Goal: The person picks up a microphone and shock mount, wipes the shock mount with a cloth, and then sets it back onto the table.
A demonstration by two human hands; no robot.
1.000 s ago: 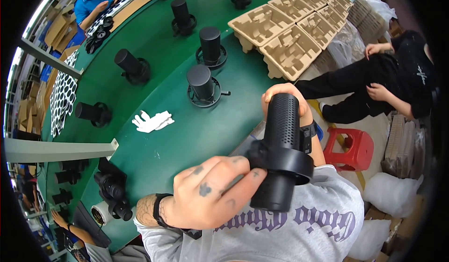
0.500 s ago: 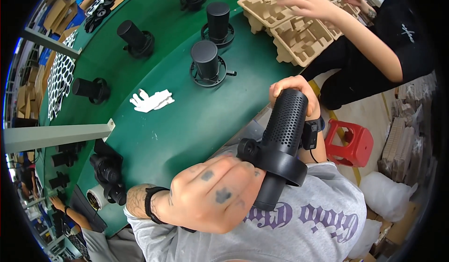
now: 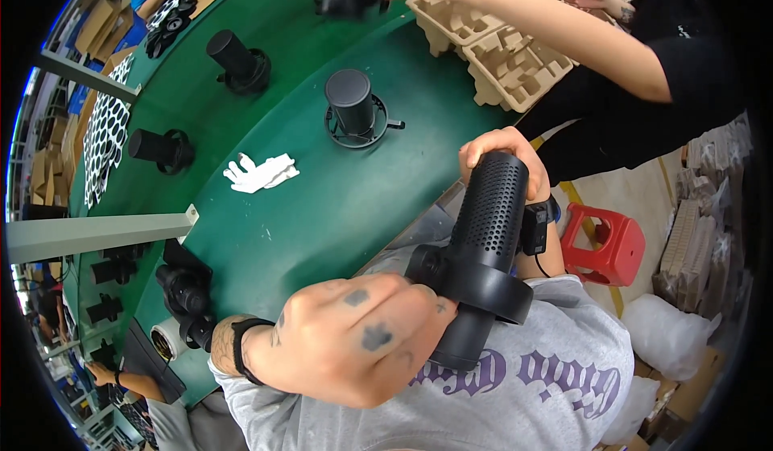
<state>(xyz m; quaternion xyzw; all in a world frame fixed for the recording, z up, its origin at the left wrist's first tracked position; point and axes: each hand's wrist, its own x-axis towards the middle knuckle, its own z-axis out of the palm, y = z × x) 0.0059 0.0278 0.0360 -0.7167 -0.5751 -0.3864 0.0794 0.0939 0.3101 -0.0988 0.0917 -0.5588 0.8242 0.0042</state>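
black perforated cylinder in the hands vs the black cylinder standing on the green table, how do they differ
The black perforated cylinder is held tilted in the air by the left hand and right hand; the black cylinder on the green table stands upright, untouched. The held one looks longer. Both are black with a ring base.

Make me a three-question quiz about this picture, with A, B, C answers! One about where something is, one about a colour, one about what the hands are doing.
1. Where does the white glove lie?
A. on the green table
B. on the red stool
C. in a cardboard tray

2. What colour is the stool?
A. blue
B. red
C. white

3. How is the black cylinder held?
A. by no hand
B. by one hand only
C. by the left hand and the right hand

Answers: 1 A, the glove rests on the green top; 2 B, it is plainly red; 3 C, the left hand grips near the ring and the right hand grips the far end.
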